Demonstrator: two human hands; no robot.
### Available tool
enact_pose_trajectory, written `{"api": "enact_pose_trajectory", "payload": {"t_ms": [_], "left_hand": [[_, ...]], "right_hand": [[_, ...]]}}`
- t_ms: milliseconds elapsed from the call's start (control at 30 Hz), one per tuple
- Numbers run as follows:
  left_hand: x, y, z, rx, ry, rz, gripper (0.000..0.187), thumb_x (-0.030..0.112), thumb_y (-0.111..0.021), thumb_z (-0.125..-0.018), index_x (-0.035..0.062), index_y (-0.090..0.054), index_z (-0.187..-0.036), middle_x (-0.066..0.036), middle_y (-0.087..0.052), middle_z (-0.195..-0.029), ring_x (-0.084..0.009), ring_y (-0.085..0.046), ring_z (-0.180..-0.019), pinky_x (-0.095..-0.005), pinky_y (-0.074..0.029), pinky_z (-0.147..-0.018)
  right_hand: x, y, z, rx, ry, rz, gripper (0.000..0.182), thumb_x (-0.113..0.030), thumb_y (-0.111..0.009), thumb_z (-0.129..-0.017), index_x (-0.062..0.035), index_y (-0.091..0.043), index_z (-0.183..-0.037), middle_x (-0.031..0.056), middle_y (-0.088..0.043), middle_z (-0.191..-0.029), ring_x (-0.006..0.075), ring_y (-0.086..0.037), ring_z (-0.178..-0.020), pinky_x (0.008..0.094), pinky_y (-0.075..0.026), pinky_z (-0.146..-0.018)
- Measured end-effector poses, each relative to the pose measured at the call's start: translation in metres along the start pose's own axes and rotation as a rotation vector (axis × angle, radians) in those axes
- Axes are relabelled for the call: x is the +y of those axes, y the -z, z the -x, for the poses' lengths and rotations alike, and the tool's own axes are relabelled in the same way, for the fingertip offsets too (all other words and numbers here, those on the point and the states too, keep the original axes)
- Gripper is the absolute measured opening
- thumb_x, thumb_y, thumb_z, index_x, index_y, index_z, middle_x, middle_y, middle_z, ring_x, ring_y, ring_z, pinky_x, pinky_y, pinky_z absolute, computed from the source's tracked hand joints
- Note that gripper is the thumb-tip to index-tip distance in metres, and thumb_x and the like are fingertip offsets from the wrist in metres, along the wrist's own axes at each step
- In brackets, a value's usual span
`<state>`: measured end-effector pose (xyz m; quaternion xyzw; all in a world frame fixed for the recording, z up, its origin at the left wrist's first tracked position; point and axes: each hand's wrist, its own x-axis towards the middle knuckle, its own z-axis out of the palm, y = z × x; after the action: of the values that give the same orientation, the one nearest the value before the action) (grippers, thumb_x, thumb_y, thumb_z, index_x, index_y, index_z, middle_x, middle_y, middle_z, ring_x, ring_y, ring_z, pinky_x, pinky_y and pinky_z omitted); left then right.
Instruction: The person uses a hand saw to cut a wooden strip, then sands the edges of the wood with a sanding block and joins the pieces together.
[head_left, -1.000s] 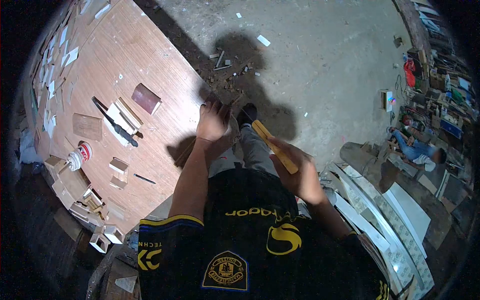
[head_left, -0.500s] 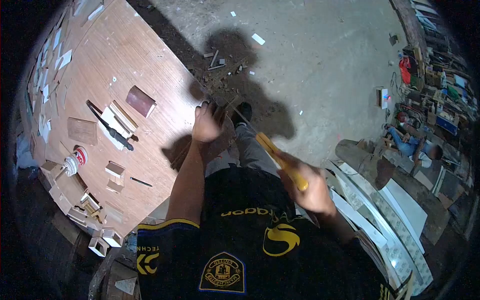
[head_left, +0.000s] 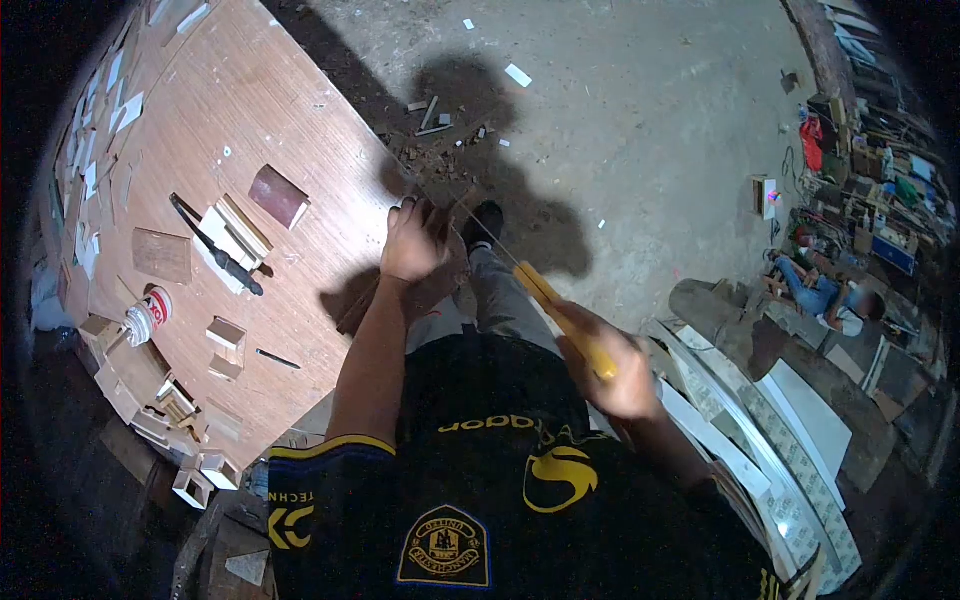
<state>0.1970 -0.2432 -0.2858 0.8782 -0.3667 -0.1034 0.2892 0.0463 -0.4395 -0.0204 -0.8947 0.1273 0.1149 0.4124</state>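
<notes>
The right hand (head_left: pixel 618 368) is gripping the yellow handle of a handsaw (head_left: pixel 560 318), fist clenched round it, and the thin blade is running forward and up to the left toward the wooden piece (head_left: pixel 455 215) that is overhanging the near edge of the workbench (head_left: pixel 270 110). The left hand (head_left: pixel 412 243) is pressing down on that piece with fingers curled over it, just beside the spot where the blade is meeting the wood. That closeness is looking like the main risk: if the blade is jumping out of its cut or skating sideways, it could be catching the holding fingers, and the dim light is making the cut line hard to follow. The piece is also sticking out past the bench edge, so it could be shifting or snapping off early if the grip is slackening. Directly below, the person's own leg and dark shoe (head_left: pixel 488 222) are standing under the cut, in the path of any falling offcut. Further out on the bench, a dark clamp-like tool (head_left: pixel 215 245), a reddish-brown block (head_left: pixel 279 196), a glue bottle (head_left: pixel 148 316) and small wood blocks (head_left: pixel 226 332) are lying well apart from the hands. On the floor beyond, scraps (head_left: pixel 435 118) are littering the ground, and far to the right another person (head_left: pixel 825 293) is sitting among clutter.
</notes>
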Motion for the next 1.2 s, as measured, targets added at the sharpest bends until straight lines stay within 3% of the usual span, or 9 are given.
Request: {"api": "enact_pose_trajectory", "payload": {"t_ms": [300, 400, 533, 633, 700, 733, 833, 1033, 1200], "left_hand": [[-0.008, -0.005, -0.001, 0.082, -0.045, -0.049, 0.030, 0.025, -0.065, -0.077, 0.0058, -0.065, -0.100, -0.016, -0.057, -0.104, -0.0367, -0.049, -0.104, -0.0479, -0.038, -0.084], [-0.004, -0.008, 0.000, -0.005, 0.004, 0.015, 0.027, 0.024, -0.064, -0.079, 0.0055, -0.065, -0.098, -0.016, -0.057, -0.103, -0.0365, -0.050, -0.103, -0.0479, -0.038, -0.083], [-0.005, -0.004, -0.001, 0.036, -0.015, -0.048, 0.024, 0.022, -0.062, -0.080, 0.0064, -0.064, -0.098, -0.014, -0.057, -0.102, -0.0349, -0.051, -0.101, -0.0466, -0.038, -0.083], [-0.003, -0.001, 0.000, 0.047, -0.027, -0.077, 0.024, 0.022, -0.061, -0.081, 0.0065, -0.065, -0.100, -0.014, -0.057, -0.102, -0.0343, -0.051, -0.101, -0.0460, -0.038, -0.084], [-0.001, -0.002, 0.001, 0.001, -0.004, -0.050, 0.025, 0.022, -0.061, -0.081, 0.0065, -0.065, -0.101, -0.014, -0.057, -0.103, -0.0340, -0.051, -0.102, -0.0459, -0.038, -0.085], [-0.002, -0.004, 0.001, 0.013, -0.007, -0.052, 0.025, 0.022, -0.061, -0.082, 0.0063, -0.065, -0.101, -0.014, -0.057, -0.104, -0.0341, -0.052, -0.102, -0.0459, -0.038, -0.085], [-0.007, -0.007, -0.002, 0.033, -0.039, -0.084, 0.025, 0.022, -0.060, -0.083, 0.0063, -0.065, -0.102, -0.014, -0.058, -0.104, -0.0340, -0.052, -0.102, -0.0462, -0.038, -0.085], [-0.004, -0.009, -0.002, 0.060, -0.045, -0.123, 0.024, 0.024, -0.058, -0.085, 0.0070, -0.065, -0.102, -0.014, -0.058, -0.102, -0.0340, -0.053, -0.102, -0.0480, -0.039, -0.084], [-0.006, -0.008, -0.001, 0.053, -0.059, -0.107, 0.025, 0.024, -0.059, -0.085, 0.0080, -0.065, -0.103, -0.014, -0.059, -0.099, -0.0334, -0.053, -0.102, -0.0488, -0.039, -0.083]], "right_hand": [[-0.007, 0.008, 0.008, -0.010, -0.070, -0.020, 0.039, -0.002, -0.067, -0.084, -0.0048, -0.059, -0.123, 0.0139, -0.069, -0.112, 0.0273, -0.070, -0.097, 0.0332, -0.056, -0.082], [-0.014, 0.012, 0.010, 0.002, -0.143, -0.007, 0.037, -0.002, -0.067, -0.085, -0.0043, -0.060, -0.122, 0.0136, -0.069, -0.111, 0.0264, -0.070, -0.097, 0.0329, -0.056, -0.081], [-0.009, 0.011, 0.022, 0.021, -0.090, -0.056, 0.034, -0.002, -0.065, -0.087, -0.0032, -0.060, -0.121, 0.0148, -0.069, -0.108, 0.0220, -0.071, -0.092, 0.0309, -0.055, -0.080], [-0.007, 0.010, 0.022, 0.033, -0.143, -0.038, 0.044, 0.002, -0.067, -0.081, -0.0081, -0.061, -0.123, 0.0144, -0.070, -0.103, 0.0270, -0.072, -0.081, 0.0342, -0.057, -0.070], [-0.010, 0.014, 0.022, 0.034, -0.165, -0.069, 0.033, -0.001, -0.064, -0.088, -0.0017, -0.061, -0.121, 0.0132, -0.070, -0.104, 0.0173, -0.070, -0.090, 0.0287, -0.054, -0.078], [-0.009, 0.015, 0.025, 0.038, -0.170, -0.068, 0.033, -0.001, -0.064, -0.088, -0.0017, -0.061, -0.121, 0.0132, -0.070, -0.104, 0.0173, -0.070, -0.090, 0.0287, -0.054, -0.078], [0.005, 0.015, 0.035, 0.031, -0.128, -0.164, 0.040, 0.000, -0.068, -0.082, -0.0022, -0.060, -0.121, 0.0150, -0.070, -0.108, 0.0282, -0.071, -0.089, 0.0341, -0.056, -0.076], [0.013, -0.008, 0.016, -0.009, -0.085, -0.064, 0.039, 0.000, -0.066, -0.085, -0.0043, -0.058, -0.123, 0.0146, -0.069, -0.110, 0.0243, -0.070, -0.097, 0.0313, -0.055, -0.081], [0.006, 0.004, 0.024, 0.017, -0.051, -0.033, 0.038, 0.001, -0.066, -0.085, -0.0033, -0.059, -0.122, 0.0152, -0.068, -0.113, 0.0267, -0.069, -0.099, 0.0328, -0.055, -0.084]]}}
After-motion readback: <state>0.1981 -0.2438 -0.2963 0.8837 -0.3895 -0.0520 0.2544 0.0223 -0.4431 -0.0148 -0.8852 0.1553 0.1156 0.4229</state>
